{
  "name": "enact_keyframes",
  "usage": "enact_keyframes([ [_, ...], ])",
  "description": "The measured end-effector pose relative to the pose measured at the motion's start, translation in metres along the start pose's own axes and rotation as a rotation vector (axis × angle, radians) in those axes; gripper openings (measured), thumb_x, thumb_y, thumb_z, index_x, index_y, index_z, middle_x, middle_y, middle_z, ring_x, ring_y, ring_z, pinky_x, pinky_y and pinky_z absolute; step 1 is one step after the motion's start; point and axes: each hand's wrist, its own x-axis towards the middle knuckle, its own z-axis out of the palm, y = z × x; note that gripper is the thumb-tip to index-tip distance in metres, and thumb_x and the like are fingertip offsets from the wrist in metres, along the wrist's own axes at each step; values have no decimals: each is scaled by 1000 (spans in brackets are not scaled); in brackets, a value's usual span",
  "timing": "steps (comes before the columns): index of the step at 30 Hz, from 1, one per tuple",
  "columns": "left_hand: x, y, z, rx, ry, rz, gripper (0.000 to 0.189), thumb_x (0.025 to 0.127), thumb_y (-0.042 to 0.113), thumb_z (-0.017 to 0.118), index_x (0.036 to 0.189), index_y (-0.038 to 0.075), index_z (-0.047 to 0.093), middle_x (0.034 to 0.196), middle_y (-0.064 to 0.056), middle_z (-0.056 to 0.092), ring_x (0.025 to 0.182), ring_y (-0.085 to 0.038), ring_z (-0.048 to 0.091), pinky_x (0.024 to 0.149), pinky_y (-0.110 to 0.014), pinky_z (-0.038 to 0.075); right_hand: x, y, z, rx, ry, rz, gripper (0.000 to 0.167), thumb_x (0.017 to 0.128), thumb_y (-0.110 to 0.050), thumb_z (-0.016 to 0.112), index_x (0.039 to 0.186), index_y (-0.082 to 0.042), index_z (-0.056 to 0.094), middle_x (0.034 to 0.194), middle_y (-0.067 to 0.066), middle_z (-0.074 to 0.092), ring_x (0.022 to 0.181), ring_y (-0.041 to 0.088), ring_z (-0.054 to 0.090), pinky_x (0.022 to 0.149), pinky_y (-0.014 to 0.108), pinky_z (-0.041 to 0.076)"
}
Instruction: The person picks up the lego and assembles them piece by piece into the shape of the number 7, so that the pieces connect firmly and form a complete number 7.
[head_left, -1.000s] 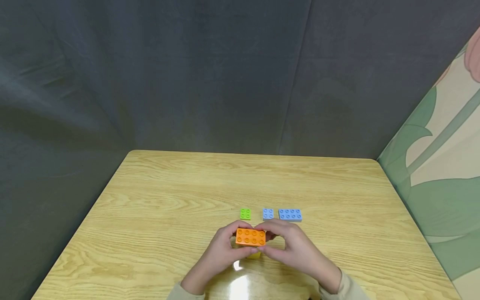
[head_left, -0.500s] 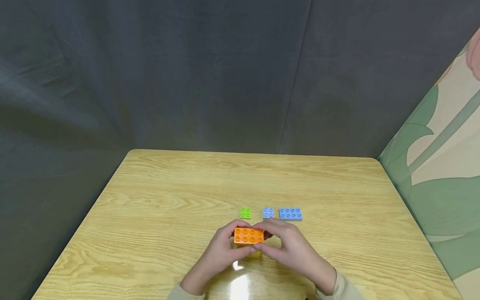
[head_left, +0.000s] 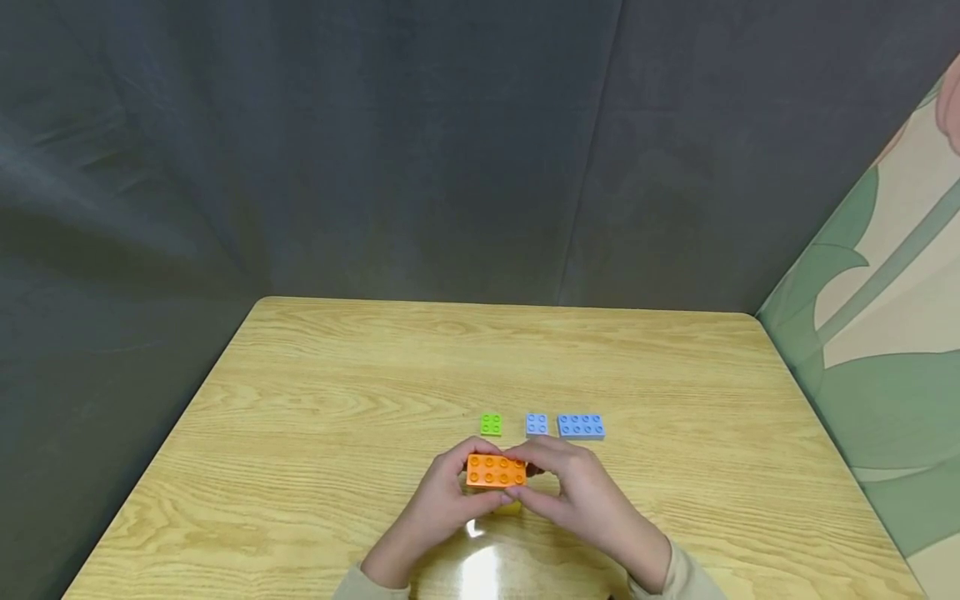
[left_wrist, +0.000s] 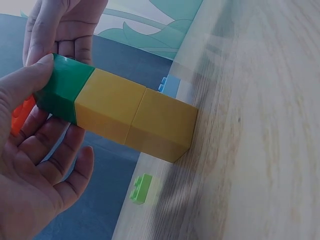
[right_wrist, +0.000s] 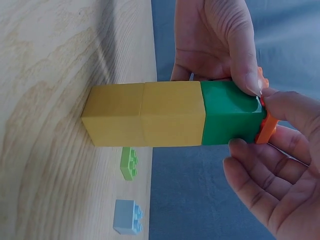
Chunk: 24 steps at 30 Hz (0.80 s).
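A tower of two yellow blocks, the upper yellow block [right_wrist: 172, 112] over the lower yellow block [right_wrist: 117, 115], stands upright on the table. Above them is a green block [left_wrist: 65, 90], and at the very top an orange brick [head_left: 495, 472] with two rows of studs. In the right wrist view the orange brick sits slightly askew at the green block's upper end. My left hand [head_left: 453, 483] grips the green block near its top, thumb on the near face. With thumb and fingers, my right hand [head_left: 573, 487] pinches the orange brick's right end.
Just beyond the hands lie a small lime green brick [head_left: 491, 425], a small light blue brick [head_left: 536, 423] and a longer blue brick [head_left: 581, 427] in a row on the wooden table [head_left: 375, 358]. A dark curtain [head_left: 450, 150] hangs behind; patterned fabric [head_left: 900, 292] is at right.
The orange brick has shifted slightly left, and my right hand has moved left with it. My left hand and the loose bricks stay about where they were.
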Motion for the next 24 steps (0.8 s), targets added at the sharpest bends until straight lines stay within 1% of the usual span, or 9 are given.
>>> enact_keyframes([
  [7, 0, 0, 0, 4, 0, 20, 36, 83, 25, 79, 113, 17, 61, 114, 3, 65, 104, -19, 62, 89, -32, 52, 1, -3, 0, -24, 0, 8, 26, 86, -16, 76, 111, -14, 70, 101, -8, 68, 86, 6, 63, 73, 30, 57],
  [10, 0, 0, 0, 6, 2, 16, 35, 83, 24, 79, 112, 17, 61, 113, 3, 66, 103, -18, 62, 88, -32, 52, 2, -4, 0, -23, -6, 11, 25, 86, -16, 76, 111, -14, 70, 101, -8, 68, 86, 6, 63, 74, 30, 57],
  [12, 0, 0, 0, 8, 3, 3, 35, 82, 23, 79, 112, 18, 61, 113, 4, 65, 103, -17, 62, 89, -31, 51, 2, -4, -1, -23, -14, 19, 26, 86, -16, 76, 111, -15, 70, 101, -8, 68, 87, 6, 63, 74, 30, 57],
  [15, 0, 0, 0, 23, 7, -9, 36, 82, 19, 79, 113, 17, 61, 114, 4, 65, 103, -17, 61, 89, -31, 50, 2, -5, -2, -26, -33, 37, 25, 87, -16, 75, 111, -15, 70, 101, -9, 67, 86, 5, 62, 74, 28, 56],
  [19, 0, 1, 0, 35, 6, -4, 35, 83, 19, 79, 113, 17, 60, 113, 6, 65, 101, -16, 61, 87, -31, 50, 2, -5, -5, -34, -53, 67, 25, 87, -17, 76, 110, -15, 70, 102, -10, 68, 85, 4, 61, 74, 25, 55],
  [22, 0, 0, 0, 32, 3, 8, 34, 83, 21, 79, 112, 19, 60, 112, 7, 66, 100, -15, 61, 87, -30, 50, 2, -5, -5, -40, -50, 73, 24, 86, -18, 76, 110, -14, 71, 102, -9, 69, 85, 4, 62, 74, 25, 55],
  [24, 0, -1, 0, 25, 4, 6, 35, 83, 20, 79, 112, 18, 60, 111, 6, 66, 101, -16, 61, 88, -31, 50, 2, -5, -4, -39, -43, 68, 25, 86, -19, 76, 110, -14, 71, 102, -8, 69, 85, 5, 62, 74, 25, 55],
])
